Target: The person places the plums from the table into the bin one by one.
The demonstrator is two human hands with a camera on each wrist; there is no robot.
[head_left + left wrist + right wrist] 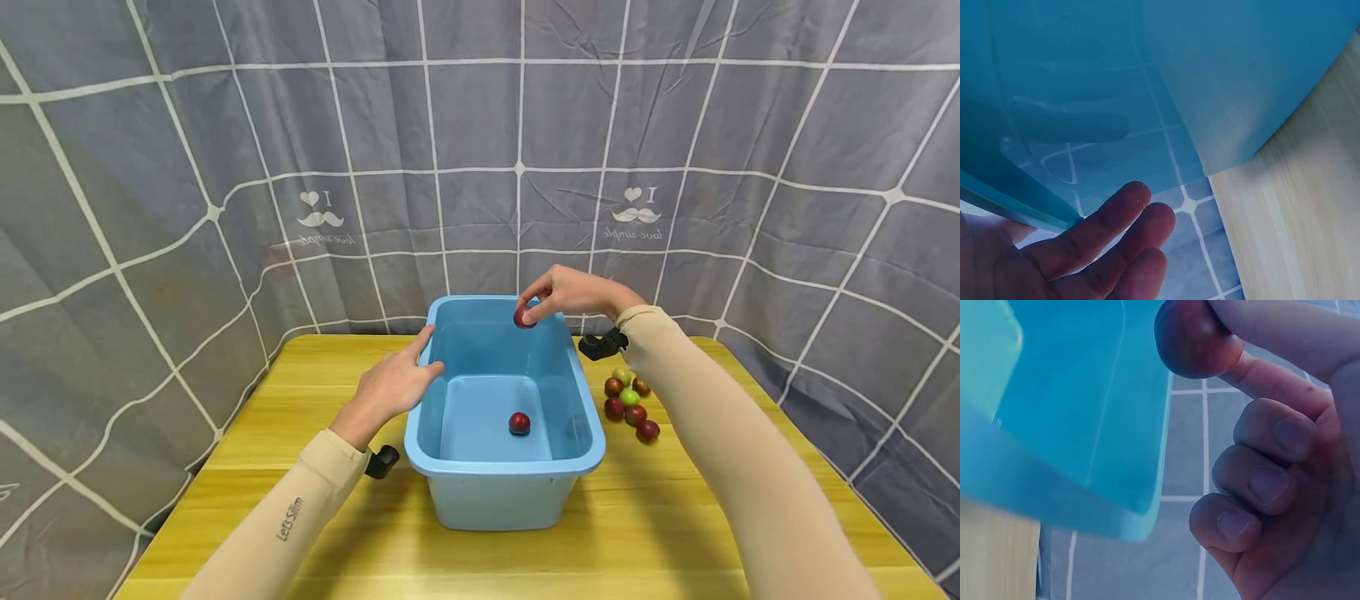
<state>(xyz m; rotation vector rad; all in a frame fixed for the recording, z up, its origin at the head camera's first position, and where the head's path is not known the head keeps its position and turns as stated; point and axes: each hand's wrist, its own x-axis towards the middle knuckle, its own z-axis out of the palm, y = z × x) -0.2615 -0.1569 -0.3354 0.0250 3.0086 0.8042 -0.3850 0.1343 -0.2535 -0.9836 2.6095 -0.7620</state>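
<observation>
Tub [495, 500], one plum [519, 424] inside, second plum [522, 319] in right hand's [572, 290] pinch, straight-fingered left hand [393, 385] at rim [414, 423].

Touching the blue tub [1254, 75] at its rim [1022, 209] with the left grip [1054, 259], before a gray, white-lined curtain [1213, 234], with the wooden desk [1310, 175] at right.

A curtained-off nook (what room, unclear): checked grey curtain [480, 117] hangs round a wood-grain table [630, 533].
</observation>
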